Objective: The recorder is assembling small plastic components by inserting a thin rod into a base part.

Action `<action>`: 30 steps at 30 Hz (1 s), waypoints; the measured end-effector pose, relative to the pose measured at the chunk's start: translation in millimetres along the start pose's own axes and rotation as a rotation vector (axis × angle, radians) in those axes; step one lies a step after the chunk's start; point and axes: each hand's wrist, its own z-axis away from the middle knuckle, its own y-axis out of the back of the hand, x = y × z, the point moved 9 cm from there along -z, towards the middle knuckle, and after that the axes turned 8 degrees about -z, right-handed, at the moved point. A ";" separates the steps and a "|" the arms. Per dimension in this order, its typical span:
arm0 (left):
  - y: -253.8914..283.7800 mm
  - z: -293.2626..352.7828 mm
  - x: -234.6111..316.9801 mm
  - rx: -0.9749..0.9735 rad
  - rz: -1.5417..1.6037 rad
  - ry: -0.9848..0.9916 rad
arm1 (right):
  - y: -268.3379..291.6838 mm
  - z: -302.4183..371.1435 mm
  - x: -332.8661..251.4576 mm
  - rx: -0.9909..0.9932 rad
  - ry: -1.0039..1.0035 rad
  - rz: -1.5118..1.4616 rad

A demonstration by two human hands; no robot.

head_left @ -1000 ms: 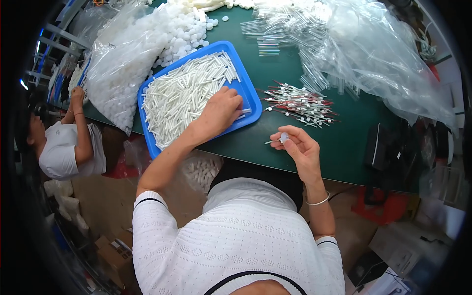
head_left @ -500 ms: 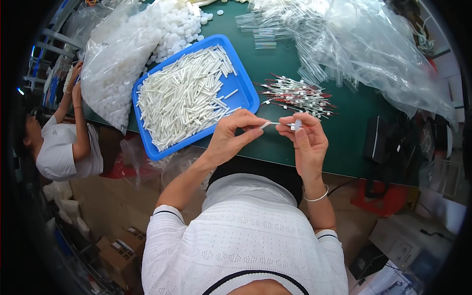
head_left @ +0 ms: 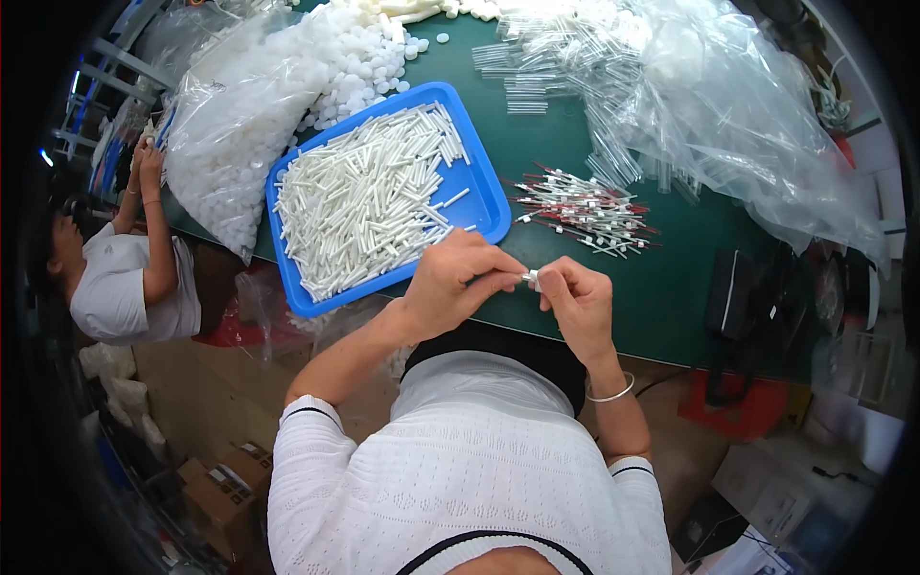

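Observation:
Over the near edge of the table my hands meet fingertip to fingertip. My left hand (head_left: 458,280) is closed, thumb and forefinger pinched at one end of a small white cylindrical part (head_left: 530,277). The other end of that part is in the closed fingers of my right hand (head_left: 581,305), which hide most of it. Just left of my left hand lies a blue tray (head_left: 496,216) with many short white tubes (head_left: 369,196). Beyond my right hand is a loose pile of thin wired parts (head_left: 586,209) with white tips and red leads.
A plastic bag (head_left: 225,144) spills round translucent caps (head_left: 369,67) at the far left. Clear tubes (head_left: 525,91) and a large clear bag (head_left: 743,125) cover the far right of the green table (head_left: 661,307). Another person (head_left: 134,273) works at the left.
My hands have come closer together and slightly lower. The thin white tube at my left fingertips and the translucent cap at my right fingers no longer show plainly.

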 end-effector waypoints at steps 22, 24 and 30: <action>135.0 -261.4 -352.0 0.426 -0.696 0.710 | 49.7 -1.9 25.6 0.216 -0.185 -0.479; 133.9 -253.8 -329.0 0.293 -0.635 0.667 | 56.1 2.0 28.2 0.143 -0.174 -0.404; 56.1 -121.2 -124.8 -0.076 -0.095 0.242 | 43.2 -31.7 11.3 0.228 -0.042 -0.628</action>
